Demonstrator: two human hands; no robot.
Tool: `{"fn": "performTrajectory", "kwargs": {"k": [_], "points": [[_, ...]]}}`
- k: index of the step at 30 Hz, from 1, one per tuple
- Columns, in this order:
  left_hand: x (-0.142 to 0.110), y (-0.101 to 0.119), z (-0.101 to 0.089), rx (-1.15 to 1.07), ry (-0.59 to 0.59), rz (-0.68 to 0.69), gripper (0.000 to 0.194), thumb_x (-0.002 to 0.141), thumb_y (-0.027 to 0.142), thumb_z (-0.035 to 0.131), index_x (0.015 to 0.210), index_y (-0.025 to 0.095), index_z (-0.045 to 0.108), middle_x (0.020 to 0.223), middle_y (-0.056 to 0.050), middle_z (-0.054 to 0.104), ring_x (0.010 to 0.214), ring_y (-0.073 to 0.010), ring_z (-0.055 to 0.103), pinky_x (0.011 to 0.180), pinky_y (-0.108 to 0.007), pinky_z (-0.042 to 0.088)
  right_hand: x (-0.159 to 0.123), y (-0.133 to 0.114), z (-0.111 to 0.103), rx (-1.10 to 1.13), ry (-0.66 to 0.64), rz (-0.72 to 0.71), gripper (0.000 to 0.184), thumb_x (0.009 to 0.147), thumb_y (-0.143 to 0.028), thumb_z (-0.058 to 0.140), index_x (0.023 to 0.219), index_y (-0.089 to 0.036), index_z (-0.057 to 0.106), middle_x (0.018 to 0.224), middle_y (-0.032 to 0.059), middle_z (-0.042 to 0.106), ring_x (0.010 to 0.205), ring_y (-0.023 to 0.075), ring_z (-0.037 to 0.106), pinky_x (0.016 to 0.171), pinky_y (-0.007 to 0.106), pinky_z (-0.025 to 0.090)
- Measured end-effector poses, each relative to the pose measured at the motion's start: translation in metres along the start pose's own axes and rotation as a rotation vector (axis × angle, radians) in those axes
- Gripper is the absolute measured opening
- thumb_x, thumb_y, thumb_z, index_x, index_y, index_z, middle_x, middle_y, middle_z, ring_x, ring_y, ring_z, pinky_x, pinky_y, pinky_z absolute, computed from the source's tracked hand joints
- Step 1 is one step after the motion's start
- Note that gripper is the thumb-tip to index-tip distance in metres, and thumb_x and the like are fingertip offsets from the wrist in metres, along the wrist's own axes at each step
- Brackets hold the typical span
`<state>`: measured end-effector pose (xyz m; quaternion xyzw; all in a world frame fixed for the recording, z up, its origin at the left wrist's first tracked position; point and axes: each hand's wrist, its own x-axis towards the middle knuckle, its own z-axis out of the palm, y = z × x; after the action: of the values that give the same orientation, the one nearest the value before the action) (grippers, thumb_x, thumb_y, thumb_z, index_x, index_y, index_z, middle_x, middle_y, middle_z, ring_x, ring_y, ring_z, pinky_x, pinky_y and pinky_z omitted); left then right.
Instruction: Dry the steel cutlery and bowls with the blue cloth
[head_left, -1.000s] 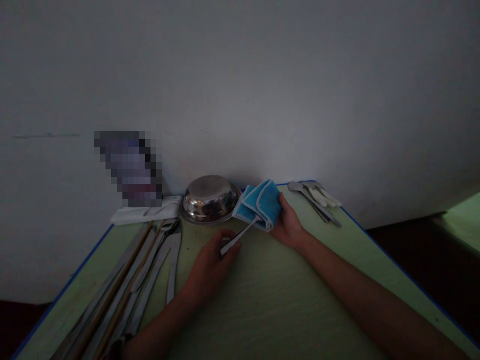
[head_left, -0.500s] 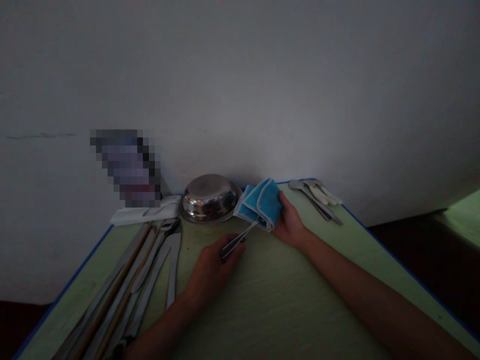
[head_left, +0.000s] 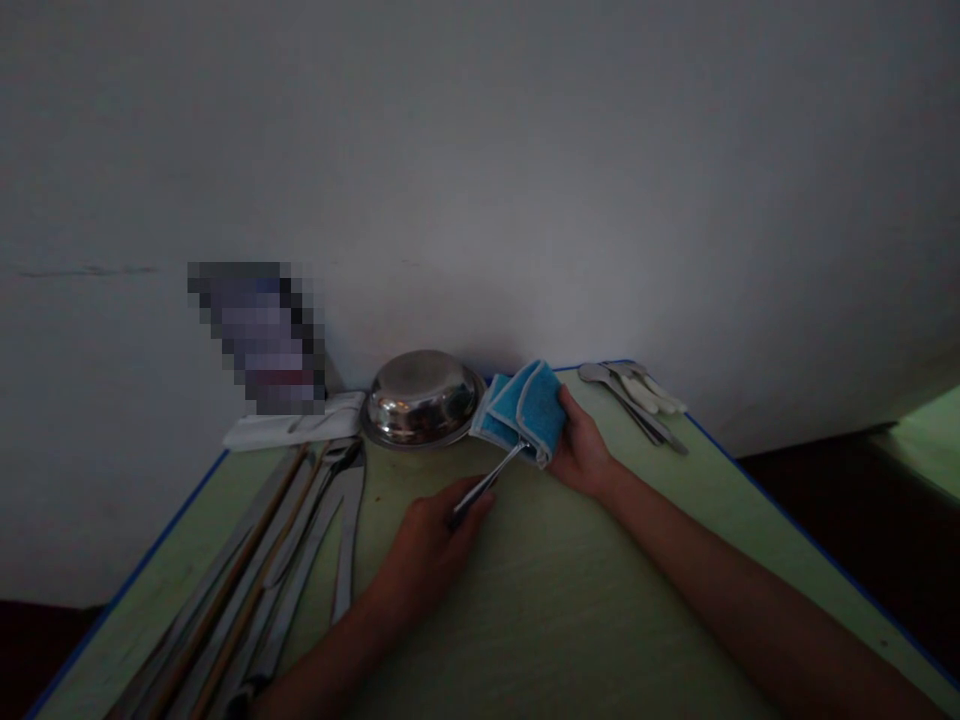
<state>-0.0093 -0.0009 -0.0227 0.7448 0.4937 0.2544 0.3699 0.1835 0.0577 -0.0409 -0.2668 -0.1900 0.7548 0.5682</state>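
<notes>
My left hand (head_left: 442,525) is closed on the handle of a slim, shiny metal utensil (head_left: 487,483), which slants up to the right. Its far end goes into a folded blue cloth (head_left: 529,405) with pale edging, so its kind is hidden. My right hand (head_left: 579,440) grips the cloth from the right side, with its thumb along the edge and its other fingers mostly behind. Both hands are above the middle of the green table (head_left: 570,600). Just left of the cloth, a shiny metal bowl (head_left: 424,395) rests upside down.
Several long utensils (head_left: 247,560), some brown-handled, lie along the table's left side. At the far right corner is a group of cutlery (head_left: 634,400), some with white handles. A blurred-out upright object (head_left: 262,340) leans by the wall above a white packet (head_left: 289,425).
The metal utensil has turned slightly in my left hand and now shows a narrower, brighter side. My right hand keeps the cloth around its end; the view has shifted a little.
</notes>
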Motion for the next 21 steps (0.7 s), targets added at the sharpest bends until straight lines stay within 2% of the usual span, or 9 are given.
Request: {"fn": "performTrajectory", "kwargs": {"k": [7, 11, 15, 18, 21], "points": [[0.0003, -0.0020, 0.0011, 0.041, 0.025, -0.032, 0.028, 0.080, 0.024, 0.047, 0.103, 0.019, 0.063, 0.088, -0.003, 0.071, 0.077, -0.0198, 0.065, 0.067, -0.028, 0.049, 0.0000, 0.0001, 0.0006, -0.012, 0.024, 0.012, 0.046, 0.089, -0.045, 0.030, 0.117, -0.015, 0.051, 0.100, 0.0083, 0.069, 0.090, 0.0198, 0.066, 0.082, 0.040, 0.051], [-0.0004, 0.0004, 0.0009, -0.015, 0.031, -0.037, 0.029, 0.084, 0.033, 0.046, 0.103, 0.019, 0.063, 0.089, -0.003, 0.070, 0.075, -0.0191, 0.064, 0.066, -0.027, 0.048, -0.0008, -0.0003, 0.0031, -0.015, 0.032, 0.014, 0.046, 0.090, -0.045, 0.028, 0.115, -0.015, 0.052, 0.098, 0.0080, 0.069, 0.092, 0.0201, 0.065, 0.085, 0.041, 0.050], [-0.0017, 0.0033, 0.0015, -0.024, 0.003, -0.041, 0.036, 0.086, 0.040, 0.044, 0.107, 0.018, 0.063, 0.077, -0.001, 0.069, 0.067, -0.0180, 0.062, 0.061, -0.025, 0.045, -0.0026, -0.0011, 0.0045, 0.016, -0.009, 0.018, 0.044, 0.090, -0.044, 0.027, 0.108, -0.015, 0.056, 0.093, 0.0065, 0.071, 0.092, 0.0194, 0.065, 0.086, 0.040, 0.049], [-0.0021, 0.0045, 0.0007, -0.006, -0.028, -0.037, 0.042, 0.089, 0.043, 0.037, 0.104, 0.017, 0.066, 0.062, 0.000, 0.062, 0.060, -0.0172, 0.058, 0.058, -0.025, 0.041, -0.0020, -0.0011, 0.0022, 0.028, -0.029, 0.017, 0.043, 0.090, -0.044, 0.028, 0.100, -0.017, 0.059, 0.087, 0.0051, 0.072, 0.089, 0.0187, 0.065, 0.085, 0.038, 0.050], [-0.0022, 0.0035, -0.0013, -0.042, -0.087, -0.104, 0.049, 0.089, 0.048, 0.033, 0.103, 0.014, 0.067, 0.046, 0.004, 0.044, 0.047, -0.0144, 0.047, 0.048, -0.024, 0.034, -0.0007, -0.0014, -0.0002, 0.027, -0.037, 0.030, 0.044, 0.090, -0.045, 0.028, 0.099, -0.016, 0.060, 0.087, 0.0059, 0.072, 0.087, 0.0188, 0.066, 0.083, 0.038, 0.051]]}}
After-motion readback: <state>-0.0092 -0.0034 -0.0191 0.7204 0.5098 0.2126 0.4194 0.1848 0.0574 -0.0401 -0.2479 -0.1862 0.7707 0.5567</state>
